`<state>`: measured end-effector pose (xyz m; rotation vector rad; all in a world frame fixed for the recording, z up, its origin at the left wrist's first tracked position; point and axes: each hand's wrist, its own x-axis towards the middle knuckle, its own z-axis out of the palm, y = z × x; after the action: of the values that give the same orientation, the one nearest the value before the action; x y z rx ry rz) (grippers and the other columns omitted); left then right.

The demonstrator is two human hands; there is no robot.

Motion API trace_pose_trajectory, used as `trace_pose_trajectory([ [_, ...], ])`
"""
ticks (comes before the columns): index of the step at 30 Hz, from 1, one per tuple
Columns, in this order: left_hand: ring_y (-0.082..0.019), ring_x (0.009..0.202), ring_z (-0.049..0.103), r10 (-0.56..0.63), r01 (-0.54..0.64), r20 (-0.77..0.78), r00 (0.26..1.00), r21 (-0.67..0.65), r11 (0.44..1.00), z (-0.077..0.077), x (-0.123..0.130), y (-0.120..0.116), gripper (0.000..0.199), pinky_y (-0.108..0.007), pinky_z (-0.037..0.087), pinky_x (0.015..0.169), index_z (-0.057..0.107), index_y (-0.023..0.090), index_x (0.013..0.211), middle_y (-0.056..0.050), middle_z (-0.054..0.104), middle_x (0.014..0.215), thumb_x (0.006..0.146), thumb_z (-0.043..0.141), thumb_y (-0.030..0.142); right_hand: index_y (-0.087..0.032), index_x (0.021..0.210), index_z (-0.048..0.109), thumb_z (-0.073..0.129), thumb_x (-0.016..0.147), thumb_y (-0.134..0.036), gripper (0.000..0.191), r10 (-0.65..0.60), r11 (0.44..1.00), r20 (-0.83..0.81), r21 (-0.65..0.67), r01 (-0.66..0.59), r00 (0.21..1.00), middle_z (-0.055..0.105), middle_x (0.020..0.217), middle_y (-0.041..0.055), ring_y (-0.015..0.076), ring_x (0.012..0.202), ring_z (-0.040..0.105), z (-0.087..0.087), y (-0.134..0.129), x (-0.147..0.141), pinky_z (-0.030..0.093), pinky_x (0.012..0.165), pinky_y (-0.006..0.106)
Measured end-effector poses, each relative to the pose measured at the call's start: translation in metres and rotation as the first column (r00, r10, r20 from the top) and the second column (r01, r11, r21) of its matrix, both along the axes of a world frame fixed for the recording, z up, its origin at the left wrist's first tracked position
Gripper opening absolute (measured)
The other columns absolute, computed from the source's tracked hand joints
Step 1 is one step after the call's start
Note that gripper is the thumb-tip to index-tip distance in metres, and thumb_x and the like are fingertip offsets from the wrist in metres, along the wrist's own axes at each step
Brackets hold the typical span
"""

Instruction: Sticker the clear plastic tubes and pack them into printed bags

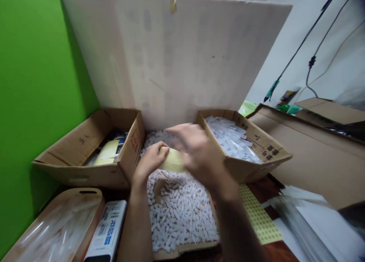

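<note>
A pale yellow piece [172, 161], like paper or card, is held above a cardboard tray full of small white plastic pieces [182, 212]. My left hand [154, 155] grips its left end, thumb on top and fingers curled behind. At its right end is my right hand [196, 148], smeared by motion, with one finger stretched out to the left. Whether the right fingers hold anything is too blurred to tell. More white pieces lie behind the hands at the back of the tray.
Cardboard boxes stand at left [82, 174] and right [256, 163], the right one holding clear tubes [230, 138]. A lidded container [57, 224] and a white box [107, 231] lie front left. Right are a yellow dotted sheet [259, 216] and plastic bags [327, 224].
</note>
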<state>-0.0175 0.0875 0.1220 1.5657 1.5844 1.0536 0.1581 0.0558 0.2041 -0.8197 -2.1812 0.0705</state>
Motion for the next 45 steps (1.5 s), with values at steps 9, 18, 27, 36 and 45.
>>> trace_pose_trajectory([
  [9, -0.019, 0.071, 0.069, -0.382, 0.254, -0.353, 0.854, -0.359, 0.898, -0.029, 0.015, 0.008, 0.012, -0.023, 0.046, 0.064, 0.079, 0.020, 0.080, -0.002, 0.076, 0.074, 0.070, 0.076, 0.015, -0.016, 0.116, 0.077, 0.065, 0.081, -0.017, 0.037, -0.228, 0.525, 0.770, -0.418, 0.741, 0.596, 0.077, 0.108, 0.0129, 0.0291, 0.098, 0.071, -0.022, 0.088, 0.149, 0.052, 0.078, 0.032],
  [18, -0.022, 0.099, 0.069, -0.494, 0.289, -0.456, 0.740, -0.448, 0.846, -0.063, 0.063, 0.020, 0.027, -0.041, 0.058, 0.087, 0.068, 0.016, 0.116, -0.008, 0.070, 0.115, 0.094, 0.070, 0.032, -0.023, 0.096, 0.080, 0.070, 0.071, -0.017, 0.028, -0.147, 0.505, 0.758, -0.495, 0.707, 0.636, 0.075, 0.083, 0.0046, 0.0241, 0.079, 0.071, -0.023, 0.081, 0.143, 0.042, 0.058, 0.026],
  [27, -0.020, 0.095, 0.069, -0.487, 0.304, -0.439, 0.755, -0.424, 0.853, -0.068, 0.056, 0.022, 0.025, -0.040, 0.060, 0.084, 0.067, 0.014, 0.113, -0.007, 0.070, 0.111, 0.096, 0.067, 0.033, -0.017, 0.093, 0.068, 0.057, 0.093, -0.032, 0.019, -0.654, 0.621, 0.418, -0.179, 0.763, 0.630, 0.070, 0.103, 0.0157, 0.0308, 0.100, 0.065, -0.024, 0.072, 0.136, 0.046, 0.086, 0.040],
  [36, -0.018, 0.075, 0.068, -0.392, 0.267, -0.485, 0.781, -0.309, 0.913, -0.063, 0.052, 0.022, 0.030, -0.023, 0.046, 0.064, 0.076, 0.018, 0.094, -0.004, 0.076, 0.085, 0.068, 0.073, 0.004, -0.021, 0.101, 0.062, 0.061, 0.097, -0.035, 0.015, -0.280, 0.953, -0.242, -0.188, 0.238, 0.929, 0.071, 0.085, 0.0039, 0.0210, 0.074, 0.067, -0.023, 0.034, 0.058, 0.048, 0.067, 0.029],
  [45, -0.018, 0.068, 0.064, -0.393, 0.265, -0.448, 0.803, -0.324, 0.908, -0.066, 0.046, 0.021, 0.023, -0.025, 0.042, 0.059, 0.076, 0.015, 0.087, -0.006, 0.074, 0.078, 0.069, 0.063, 0.007, -0.021, 0.102, 0.066, 0.057, 0.101, -0.024, 0.010, -0.105, 0.914, 0.172, -0.372, 0.164, 0.979, 0.076, 0.095, 0.0066, 0.0240, 0.088, 0.071, -0.049, 0.051, 0.033, 0.046, 0.073, 0.030],
])
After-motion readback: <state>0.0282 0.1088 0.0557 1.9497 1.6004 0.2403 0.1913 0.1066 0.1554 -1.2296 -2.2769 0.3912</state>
